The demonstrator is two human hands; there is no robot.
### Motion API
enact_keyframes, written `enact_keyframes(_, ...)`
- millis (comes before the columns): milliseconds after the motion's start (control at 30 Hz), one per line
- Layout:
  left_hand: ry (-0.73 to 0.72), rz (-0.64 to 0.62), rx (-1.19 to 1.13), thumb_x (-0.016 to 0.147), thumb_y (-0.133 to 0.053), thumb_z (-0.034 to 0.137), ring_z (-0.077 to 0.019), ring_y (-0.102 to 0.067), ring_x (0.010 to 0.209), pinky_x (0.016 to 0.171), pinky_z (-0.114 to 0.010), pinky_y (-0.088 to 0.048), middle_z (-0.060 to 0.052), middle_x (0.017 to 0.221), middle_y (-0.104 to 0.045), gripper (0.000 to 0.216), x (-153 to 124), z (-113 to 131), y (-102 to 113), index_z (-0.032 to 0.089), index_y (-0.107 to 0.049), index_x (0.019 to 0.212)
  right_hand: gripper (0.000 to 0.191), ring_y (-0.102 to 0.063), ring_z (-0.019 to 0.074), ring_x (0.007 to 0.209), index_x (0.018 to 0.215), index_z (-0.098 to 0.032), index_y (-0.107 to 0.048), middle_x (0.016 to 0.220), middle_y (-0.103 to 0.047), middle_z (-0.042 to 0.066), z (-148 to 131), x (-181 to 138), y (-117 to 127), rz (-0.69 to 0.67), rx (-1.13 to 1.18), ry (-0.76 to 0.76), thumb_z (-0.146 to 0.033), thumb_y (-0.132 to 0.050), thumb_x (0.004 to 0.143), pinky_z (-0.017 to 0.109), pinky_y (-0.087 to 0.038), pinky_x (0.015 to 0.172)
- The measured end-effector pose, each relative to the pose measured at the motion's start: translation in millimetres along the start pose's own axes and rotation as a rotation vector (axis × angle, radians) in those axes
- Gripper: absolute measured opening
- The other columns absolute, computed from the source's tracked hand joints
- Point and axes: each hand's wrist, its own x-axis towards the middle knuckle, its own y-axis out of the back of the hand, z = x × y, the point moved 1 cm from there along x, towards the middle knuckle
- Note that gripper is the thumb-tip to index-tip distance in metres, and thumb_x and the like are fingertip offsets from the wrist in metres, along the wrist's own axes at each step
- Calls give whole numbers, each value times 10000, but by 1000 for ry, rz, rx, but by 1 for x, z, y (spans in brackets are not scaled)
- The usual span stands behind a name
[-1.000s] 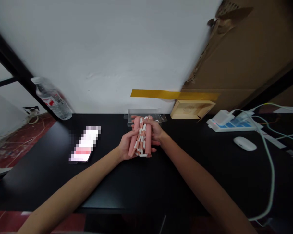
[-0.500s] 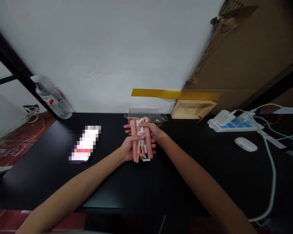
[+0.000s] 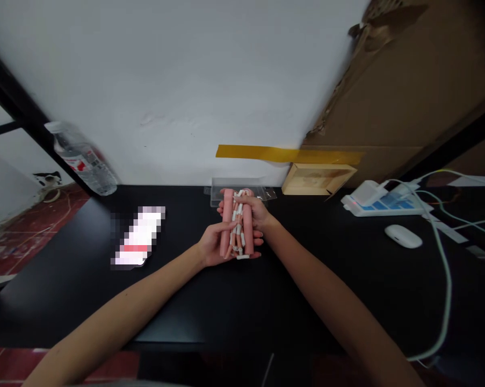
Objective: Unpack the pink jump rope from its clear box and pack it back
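Note:
Both of my hands hold a pink bundle over the middle of the black table: two pink stick-like handles with a pink-and-white beaded cord folded between them. My left hand cups its lower end from below and the left, thumb across the handles. My right hand grips the upper end from the right, fingers wrapped round it. Just behind the bundle a clear plastic box lies against the wall.
A phone lies to the left, with a water bottle at the far left corner. A small cardboard box, a white power strip with cables and a white mouse are on the right.
The bundle has been tilted and shifted slightly in my hands, dropping a little and then rising back toward the wall. My left thumb has moved across the handles.

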Motion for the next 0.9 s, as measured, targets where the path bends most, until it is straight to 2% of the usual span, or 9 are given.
enact_keyframes(67,-7,-34,-6,872,-567,305,-350,-658,1149,1058,-558,-412,-240,1146,-711,413,0,-2,-1,24,-674,1154,444,-768,260,848,1308,-155,-544,991,-782,108,-2,0,0,28,23,23,-250,-512,876,299,-610,497)
enact_keyframes(167,-9,-43,11,875,-567,294,-350,-650,1172,1079,-529,-401,-245,1134,-715,404,1,-4,-1,12,-682,1142,434,-757,282,934,1277,-138,-566,983,-780,121,-4,-1,-2,-8,36,41,-251,-512,861,395,-649,700)
enact_keyframes(267,2,-50,27,876,-567,244,-350,-631,1210,1099,-503,-388,-248,1145,-712,377,1,-5,0,5,-680,1146,441,-722,301,1059,1255,-124,-586,1056,-769,146,-6,-5,-8,-102,19,60,-293,-520,853,480,-592,911)
enact_keyframes(333,10,-64,27,882,-562,223,-353,-611,1241,1110,-499,-376,-257,1177,-698,381,1,-4,0,-3,-668,1170,470,-692,315,1124,1251,-121,-593,1132,-749,165,-8,-8,-11,-146,3,62,-368,-537,855,505,-546,983)
enact_keyframes(533,8,-98,19,884,-541,212,-342,-585,1277,1134,-481,-348,-261,1222,-680,437,1,-1,2,-29,-638,1235,622,-645,330,1203,1225,-113,-612,1231,-706,197,-9,-8,-8,-193,1,14,-604,-550,847,491,-506,1031)
enact_keyframes(633,6,-102,19,883,-538,220,-342,-578,1286,1140,-471,-341,-262,1227,-678,452,1,0,2,-38,-632,1242,705,-621,326,1235,1199,-72,-635,1268,-675,231,-5,-2,0,-215,-5,-21,-674,-465,874,484,-491,1049)
enact_keyframes(767,20,-90,58,890,-535,220,-352,-581,1280,1139,-499,-331,-253,1212,-688,468,2,-1,4,-22,-609,1283,816,-605,334,1254,1207,-59,-629,1287,-654,255,0,4,8,-156,38,-54,-755,-332,901,521,-493,1042)
enact_keyframes(900,24,-71,90,897,-548,202,-349,-591,1269,1134,-496,-338,-251,1203,-690,444,2,-1,7,-13,-612,1280,871,-589,346,1277,1228,-41,-613,1288,-648,277,0,3,8,-166,104,-61,-792,-334,885,548,-458,1075)
